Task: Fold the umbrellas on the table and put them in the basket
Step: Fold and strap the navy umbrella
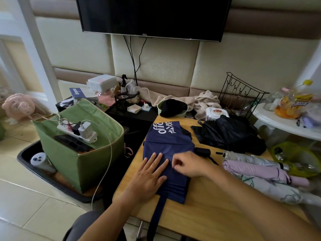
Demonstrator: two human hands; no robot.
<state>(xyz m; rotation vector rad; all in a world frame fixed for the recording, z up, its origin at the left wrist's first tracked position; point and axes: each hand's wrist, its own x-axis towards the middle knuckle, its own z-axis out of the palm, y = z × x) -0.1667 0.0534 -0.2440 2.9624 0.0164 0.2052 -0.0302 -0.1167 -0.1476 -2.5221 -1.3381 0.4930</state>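
A navy blue umbrella [166,141] with white lettering lies flattened on the wooden table [205,211], its strap hanging over the near edge. My left hand [149,176] presses flat on its cloth, fingers spread. My right hand [187,164] pinches a fold of the same cloth beside the black handle [202,152]. A black umbrella [229,133] lies loose behind. To the right lie rolled umbrellas: a silver one [251,160], a pink one [257,171] and a pale patterned one [271,188]. The green fabric basket [73,153] stands on the floor to the left.
The basket holds a power strip [78,131] with chargers and a phone; a white cable trails from it. It stands in a black tray [27,155]. A black wire rack [241,94], a towel, a wipes pack and a white side table [284,122] crowd the back and right.
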